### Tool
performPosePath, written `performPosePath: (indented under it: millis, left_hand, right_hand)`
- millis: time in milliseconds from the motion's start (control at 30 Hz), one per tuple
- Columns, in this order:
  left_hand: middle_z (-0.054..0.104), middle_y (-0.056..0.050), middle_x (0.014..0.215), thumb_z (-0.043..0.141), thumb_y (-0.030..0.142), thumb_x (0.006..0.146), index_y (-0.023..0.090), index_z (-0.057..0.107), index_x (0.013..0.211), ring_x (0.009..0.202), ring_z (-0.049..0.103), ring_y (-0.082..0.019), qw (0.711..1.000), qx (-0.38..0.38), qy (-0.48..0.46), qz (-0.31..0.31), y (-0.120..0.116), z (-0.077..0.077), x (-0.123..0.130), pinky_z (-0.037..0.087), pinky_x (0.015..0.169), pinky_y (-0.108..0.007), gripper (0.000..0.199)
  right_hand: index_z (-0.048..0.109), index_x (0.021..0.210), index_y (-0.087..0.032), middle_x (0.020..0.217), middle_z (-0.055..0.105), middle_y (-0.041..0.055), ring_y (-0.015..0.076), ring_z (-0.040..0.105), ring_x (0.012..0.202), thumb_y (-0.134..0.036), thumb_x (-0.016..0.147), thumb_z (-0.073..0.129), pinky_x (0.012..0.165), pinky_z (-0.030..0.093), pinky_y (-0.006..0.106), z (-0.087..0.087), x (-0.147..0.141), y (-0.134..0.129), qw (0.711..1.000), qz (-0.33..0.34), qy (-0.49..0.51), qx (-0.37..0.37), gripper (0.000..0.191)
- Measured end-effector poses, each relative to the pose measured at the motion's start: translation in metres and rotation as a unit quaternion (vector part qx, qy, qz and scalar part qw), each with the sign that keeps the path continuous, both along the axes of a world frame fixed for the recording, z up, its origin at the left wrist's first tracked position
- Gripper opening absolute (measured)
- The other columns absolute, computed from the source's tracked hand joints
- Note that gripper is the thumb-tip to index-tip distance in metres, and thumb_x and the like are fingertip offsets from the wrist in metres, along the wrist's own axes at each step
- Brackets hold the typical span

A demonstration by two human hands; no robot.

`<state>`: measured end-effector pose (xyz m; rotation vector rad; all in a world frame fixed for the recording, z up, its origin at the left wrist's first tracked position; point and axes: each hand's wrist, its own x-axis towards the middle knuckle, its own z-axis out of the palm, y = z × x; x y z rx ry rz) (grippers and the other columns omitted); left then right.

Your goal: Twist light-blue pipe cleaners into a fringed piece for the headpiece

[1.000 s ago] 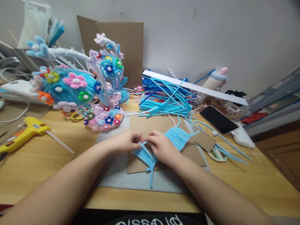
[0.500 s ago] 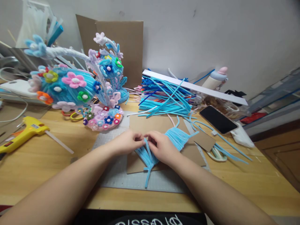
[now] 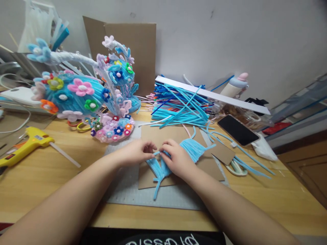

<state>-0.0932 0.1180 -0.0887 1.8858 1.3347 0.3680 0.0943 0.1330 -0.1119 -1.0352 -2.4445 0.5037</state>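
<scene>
Between my two hands a short stretch of light-blue pipe cleaner (image 3: 156, 153) shows, bent sideways. My left hand (image 3: 138, 152) is curled, its thumb and fingertips closed at the left end of that stretch. The fingers of my right hand (image 3: 177, 159) pinch the same strand from the right. Below them lies a bundle of light-blue pipe cleaners (image 3: 155, 167), gathered at a twisted tie with loose ends toward me. Its fanned far part (image 3: 192, 149) spreads out beyond my right hand, which covers the middle.
Under the work lie a cardboard sheet (image 3: 148, 136) and a grey cutting mat (image 3: 122, 194). A yellow glue gun (image 3: 33, 144) rests left, near flower-covered blue ornaments (image 3: 74, 92). Piled pipe cleaners (image 3: 181, 105) sit behind; a phone (image 3: 238, 130) lies right.
The strand between my hands has gone from upright to bent over sideways. My left hand has shifted slightly left, and the bundle's tied near end has swung a little left.
</scene>
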Motion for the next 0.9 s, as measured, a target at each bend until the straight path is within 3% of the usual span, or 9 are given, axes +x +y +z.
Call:
performPosePath:
  millis: [133,267,500,767,900]
  left_hand:
    - [0.062,-0.003,0.086,0.05,0.019,0.07,0.017,0.063,0.084,0.079,0.055,-0.015,0.991,0.101,0.084,-0.039,0.001,-0.004,-0.001,0.04,0.07,-0.022,0.019]
    - [0.063,-0.001,0.075,0.049,0.019,0.069,0.019,0.061,0.078,0.069,0.055,-0.013,0.987,0.08,0.134,-0.043,-0.002,-0.002,0.0,0.038,0.061,-0.021,0.016]
    - [0.062,0.001,0.069,0.045,0.021,0.071,0.019,0.058,0.079,0.061,0.053,-0.012,0.99,0.07,0.122,-0.026,-0.004,0.008,0.003,0.034,0.053,-0.019,0.015]
    - [0.062,0.001,0.075,0.043,0.023,0.075,0.019,0.057,0.082,0.067,0.054,-0.012,0.992,0.092,0.08,-0.036,-0.003,0.0,0.006,0.035,0.058,-0.02,0.016]
    - [0.059,0.001,0.069,0.047,0.03,0.074,0.018,0.056,0.079,0.062,0.051,-0.012,0.993,0.087,0.08,0.003,-0.001,-0.004,0.005,0.033,0.054,-0.02,0.016]
  right_hand:
    - [0.057,0.08,-0.018,0.088,0.052,0.0043,0.0151,0.05,0.081,-0.015,0.08,0.049,0.072,0.039,0.027,0.0,-0.001,-0.002,1.0,-0.003,0.005,0.001,0.008]
    - [0.057,0.078,-0.018,0.087,0.052,0.0043,0.0155,0.05,0.081,-0.014,0.079,0.05,0.073,0.039,0.027,-0.002,0.0,-0.001,1.0,-0.023,-0.002,0.015,0.008]
    - [0.058,0.078,-0.018,0.092,0.051,0.005,0.0152,0.05,0.084,-0.013,0.079,0.049,0.074,0.039,0.027,-0.003,0.0,0.0,1.0,0.004,-0.003,0.017,0.011]
    - [0.06,0.078,-0.018,0.089,0.051,0.0038,0.0134,0.051,0.079,-0.011,0.078,0.052,0.071,0.04,0.025,-0.001,0.0,-0.001,0.997,0.038,0.057,-0.039,0.011]
    - [0.06,0.079,-0.018,0.089,0.052,0.0036,0.014,0.051,0.079,-0.012,0.077,0.053,0.071,0.041,0.026,-0.002,-0.001,-0.002,0.997,0.03,0.056,-0.05,0.01]
